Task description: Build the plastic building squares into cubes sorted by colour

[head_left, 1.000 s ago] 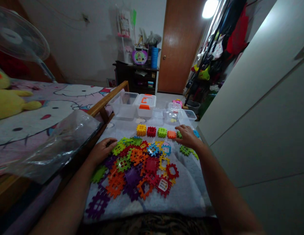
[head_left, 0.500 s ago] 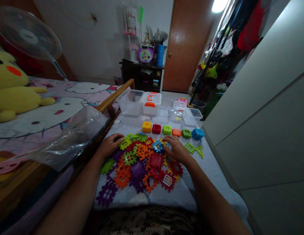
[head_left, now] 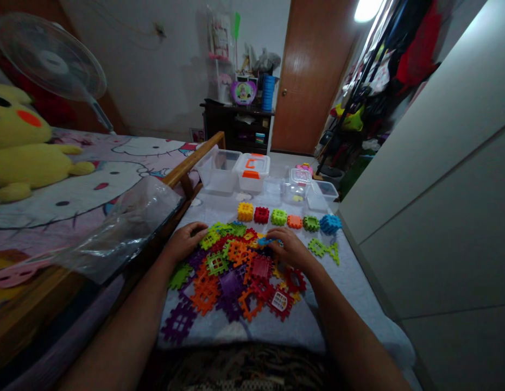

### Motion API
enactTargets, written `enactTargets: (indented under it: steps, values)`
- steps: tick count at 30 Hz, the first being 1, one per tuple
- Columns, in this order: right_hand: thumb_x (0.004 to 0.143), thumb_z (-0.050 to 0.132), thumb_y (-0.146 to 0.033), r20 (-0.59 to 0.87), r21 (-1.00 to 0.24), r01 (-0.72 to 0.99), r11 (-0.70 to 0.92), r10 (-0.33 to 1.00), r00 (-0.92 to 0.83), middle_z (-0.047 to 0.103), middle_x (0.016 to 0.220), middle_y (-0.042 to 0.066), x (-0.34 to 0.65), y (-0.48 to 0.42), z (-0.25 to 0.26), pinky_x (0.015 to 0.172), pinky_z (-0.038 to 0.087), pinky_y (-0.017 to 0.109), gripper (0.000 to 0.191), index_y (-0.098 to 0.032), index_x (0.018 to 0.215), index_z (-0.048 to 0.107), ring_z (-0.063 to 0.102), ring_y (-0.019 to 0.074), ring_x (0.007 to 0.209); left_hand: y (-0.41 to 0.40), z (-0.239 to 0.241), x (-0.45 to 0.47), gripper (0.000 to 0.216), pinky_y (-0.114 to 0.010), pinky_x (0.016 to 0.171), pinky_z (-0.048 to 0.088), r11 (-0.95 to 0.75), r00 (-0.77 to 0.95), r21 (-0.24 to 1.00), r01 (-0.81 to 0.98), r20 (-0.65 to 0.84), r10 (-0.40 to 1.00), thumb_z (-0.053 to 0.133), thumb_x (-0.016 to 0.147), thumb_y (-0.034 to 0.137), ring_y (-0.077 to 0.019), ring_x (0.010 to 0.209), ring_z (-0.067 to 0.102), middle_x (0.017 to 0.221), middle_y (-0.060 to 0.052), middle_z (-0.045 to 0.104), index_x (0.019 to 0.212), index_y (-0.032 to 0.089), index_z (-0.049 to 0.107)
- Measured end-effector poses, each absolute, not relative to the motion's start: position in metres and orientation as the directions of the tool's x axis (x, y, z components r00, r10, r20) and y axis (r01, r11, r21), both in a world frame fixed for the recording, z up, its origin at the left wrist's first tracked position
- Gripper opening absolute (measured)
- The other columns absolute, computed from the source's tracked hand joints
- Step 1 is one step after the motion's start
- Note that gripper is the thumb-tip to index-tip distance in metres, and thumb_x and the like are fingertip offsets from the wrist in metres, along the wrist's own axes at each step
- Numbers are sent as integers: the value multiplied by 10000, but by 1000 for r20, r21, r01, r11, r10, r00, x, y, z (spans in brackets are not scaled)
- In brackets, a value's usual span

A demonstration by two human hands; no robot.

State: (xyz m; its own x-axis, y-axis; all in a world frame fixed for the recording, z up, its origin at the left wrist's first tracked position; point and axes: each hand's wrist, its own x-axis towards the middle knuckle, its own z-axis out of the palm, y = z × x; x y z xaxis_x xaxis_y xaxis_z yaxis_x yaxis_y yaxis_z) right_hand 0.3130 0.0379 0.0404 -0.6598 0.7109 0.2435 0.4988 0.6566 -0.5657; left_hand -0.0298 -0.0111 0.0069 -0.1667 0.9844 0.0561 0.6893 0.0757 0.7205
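A heap of notched plastic building tiles in purple, orange, red, green and yellow lies on the pale cloth, among them an orange tile [head_left: 204, 293] and a purple tile [head_left: 179, 321]. My right hand [head_left: 291, 247] is closed on a blue building tile [head_left: 264, 240], seen nearly edge-on over the heap's far right part. At the heap's left edge rests my left hand [head_left: 187, 239], thumb and fingers apart, beside a lime-green tile [head_left: 209, 238]. Behind the heap runs a row of blocks, including a yellow block [head_left: 245, 212], a red block [head_left: 261, 215] and a blue block [head_left: 330, 224].
Clear plastic boxes stand at the back, one an orange-latched box [head_left: 253, 176]. A wooden rail [head_left: 191, 168] and a plastic bag [head_left: 126, 228] border the left. A white cabinet [head_left: 440, 190] rises on the right. Two green pieces [head_left: 316, 247] lie right of my hand.
The blue tile in my right hand has tipped from face-up to nearly edge-on. My left hand has stayed in place; the view has shifted slightly.
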Motion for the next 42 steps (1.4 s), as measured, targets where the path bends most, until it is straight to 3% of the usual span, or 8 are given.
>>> enactTargets:
  steps: [3, 7, 12, 18, 23, 29, 37, 42]
  values:
    - [928, 488, -278, 303, -663, 504, 554, 814, -496, 664, 962, 68, 327, 41, 40, 822, 454, 309, 189, -188, 948, 653, 600, 182, 891, -11, 6, -30, 532, -323, 879, 507, 72, -165, 718, 693, 60, 985, 521, 774, 632, -253, 925, 672, 1014, -56, 736, 1013, 192, 700]
    - [888, 511, -346, 236, -757, 551, 351, 934, -270, 596, 716, -1, 357, 45, 38, 616, 437, 271, 264, -178, 1062, 619, 558, 158, 645, -10, 4, -31, 519, -321, 879, 506, 62, -162, 718, 693, 71, 984, 526, 773, 623, -256, 949, 668, 1014, -60, 734, 1007, 192, 697]
    - [845, 537, -380, 117, -745, 630, 219, 973, -199, 510, 595, -38, 389, 43, 30, 519, 382, 257, 260, -177, 977, 630, 508, 149, 539, -10, 4, -32, 514, -307, 856, 509, 65, -157, 709, 702, 65, 985, 527, 770, 630, -246, 909, 674, 991, -46, 737, 986, 197, 702]
    - [817, 583, -268, 85, -524, 823, 219, 975, -205, 663, 850, 55, 395, 33, 23, 686, 453, 300, 145, -193, 916, 656, 614, 198, 757, -10, 6, -32, 523, -314, 858, 507, 75, -155, 720, 690, 46, 987, 530, 748, 644, -249, 919, 677, 997, -40, 742, 987, 213, 706]
    - [801, 642, -258, 167, -248, 933, 261, 960, -224, 609, 1124, 122, 383, 28, 29, 858, 437, 346, 230, -204, 1021, 684, 573, 260, 1010, -10, 8, -31, 551, -325, 856, 509, 102, -168, 718, 689, 21, 986, 527, 734, 669, -259, 917, 675, 996, -47, 745, 986, 210, 701]
    - [765, 697, -276, 43, -258, 824, 505, 858, -512, 611, 1230, 94, 361, 33, 32, 947, 365, 381, 489, -201, 1239, 606, 506, 275, 1100, -10, 9, -30, 547, -328, 868, 503, 101, -176, 722, 684, 29, 984, 534, 732, 664, -257, 914, 676, 1006, -48, 743, 984, 209, 703]
    - [798, 623, -255, 60, -238, 852, 467, 882, -467, 690, 1011, 65, 360, 31, 31, 891, 348, 350, 192, -214, 963, 711, 544, 244, 988, -9, 7, -30, 565, -331, 877, 499, 81, -169, 723, 686, 50, 984, 528, 725, 692, -260, 928, 672, 996, -46, 743, 970, 213, 698]
    - [894, 501, -255, 201, -343, 847, 407, 912, -357, 709, 1015, 75, 369, 35, 22, 899, 360, 353, 237, -207, 984, 715, 572, 233, 980, -10, 8, -29, 547, -318, 848, 508, 87, -169, 720, 689, 43, 985, 535, 725, 679, -256, 906, 679, 978, -40, 744, 960, 214, 701]
